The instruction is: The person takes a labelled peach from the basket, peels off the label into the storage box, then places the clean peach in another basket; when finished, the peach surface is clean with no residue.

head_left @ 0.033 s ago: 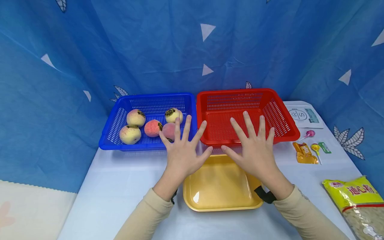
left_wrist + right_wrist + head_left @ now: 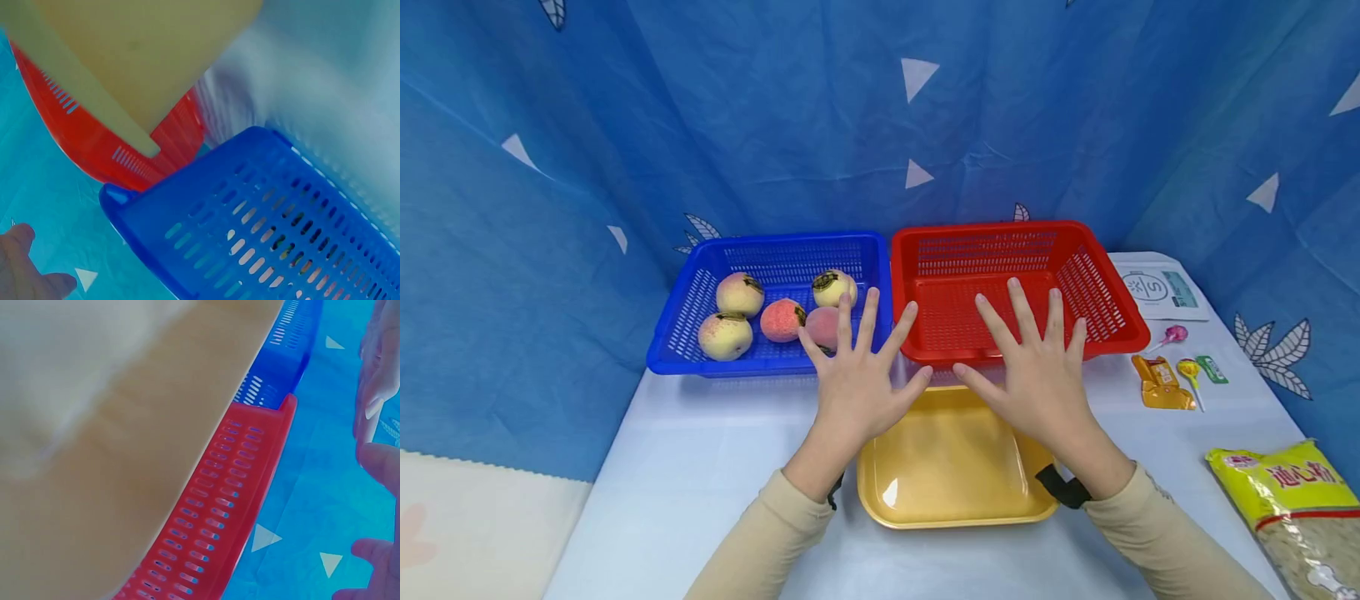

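My left hand [image 2: 857, 387] is spread flat with the palm down, its fingertips overlapping the right front corner of the blue basket [image 2: 760, 367]. Beside it, my right hand [image 2: 1043, 383] spreads its fingers over the front of the red basket [image 2: 985, 237]. Both hold nothing. Between and below the wrists lies a yellow tray [image 2: 955, 467], bare inside. Several peaches [image 2: 740, 295] sit in the blue basket, one partly behind my left fingers. In the left wrist view the tray [image 2: 150, 50] fills the top left; the right wrist view shows the red basket's slotted side [image 2: 206, 512].
At the right lie a white packet [image 2: 1157, 287], a pink lollipop [image 2: 1176, 334], a yellow lollipop [image 2: 1189, 368], an orange wrapper [image 2: 1161, 383] and a small green packet [image 2: 1212, 369]. A yellow-topped food bag [image 2: 1292, 492] is at the near right. Blue curtain [image 2: 775, 125] stands behind the baskets.
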{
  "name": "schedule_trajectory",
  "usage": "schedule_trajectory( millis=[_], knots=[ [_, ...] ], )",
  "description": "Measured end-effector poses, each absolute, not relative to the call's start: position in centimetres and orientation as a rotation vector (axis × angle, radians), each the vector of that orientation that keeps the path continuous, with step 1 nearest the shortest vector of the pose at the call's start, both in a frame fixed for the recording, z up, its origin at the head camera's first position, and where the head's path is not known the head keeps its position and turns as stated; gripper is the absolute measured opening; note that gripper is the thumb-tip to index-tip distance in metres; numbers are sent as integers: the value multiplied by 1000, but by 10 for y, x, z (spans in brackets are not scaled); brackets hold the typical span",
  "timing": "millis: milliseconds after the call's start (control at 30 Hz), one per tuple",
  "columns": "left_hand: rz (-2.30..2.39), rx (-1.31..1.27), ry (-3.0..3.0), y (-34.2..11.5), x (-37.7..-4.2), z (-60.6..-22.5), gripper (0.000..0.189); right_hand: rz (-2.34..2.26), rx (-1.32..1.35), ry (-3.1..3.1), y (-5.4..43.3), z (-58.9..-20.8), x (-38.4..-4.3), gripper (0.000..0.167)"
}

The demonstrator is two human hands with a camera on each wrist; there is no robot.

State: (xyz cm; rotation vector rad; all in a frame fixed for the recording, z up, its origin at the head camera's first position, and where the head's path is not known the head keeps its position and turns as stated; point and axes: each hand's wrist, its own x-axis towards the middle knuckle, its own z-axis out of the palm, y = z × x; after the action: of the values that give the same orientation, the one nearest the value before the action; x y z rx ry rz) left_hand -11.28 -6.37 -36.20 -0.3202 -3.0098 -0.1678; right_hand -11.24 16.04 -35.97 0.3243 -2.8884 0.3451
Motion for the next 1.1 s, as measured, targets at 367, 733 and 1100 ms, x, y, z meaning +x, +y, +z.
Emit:
schedule_trajectory(
  millis=[367, 733, 1100],
  knots=[
    [-231, -342, -2985, -70, -110, -363, 83, 372, 394, -2849, 164, -361, -118, 98],
    [-384, -245, -2971, -120, -110, -358, 90, 594, 578, -2852, 158, -342, -134, 90],
    [-483, 40, -2946, -215, -107, -358, 113, 728, 789, -2907, 125, -331, -159, 81]
  ],
)
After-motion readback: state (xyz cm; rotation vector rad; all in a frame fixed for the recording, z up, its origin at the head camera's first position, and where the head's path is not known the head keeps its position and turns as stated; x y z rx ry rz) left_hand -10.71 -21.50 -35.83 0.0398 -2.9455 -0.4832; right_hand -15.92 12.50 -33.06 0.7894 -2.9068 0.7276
